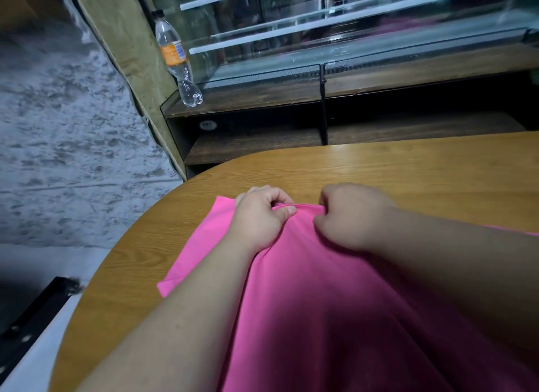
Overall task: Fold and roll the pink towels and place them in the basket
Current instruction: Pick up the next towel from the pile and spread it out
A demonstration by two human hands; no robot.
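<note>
A pink towel [306, 289] lies spread on the wooden table [379, 170], reaching from its far edge back toward me. My left hand [259, 219] pinches the towel's far edge, thumb on top and fingers curled under the hem. My right hand [350, 216] grips the same far edge just to the right, its fingers curled out of sight. The edge between the two hands is bunched into a small fold. My forearms cover part of the towel. No basket is in view.
The table's rounded left edge drops off to a grey floor [58, 158]. Beyond the table stands a dark wooden shelf unit [262, 143] with a glass display case [350, 41]. A clear plastic bottle [178, 62] with an orange label stands on its left end.
</note>
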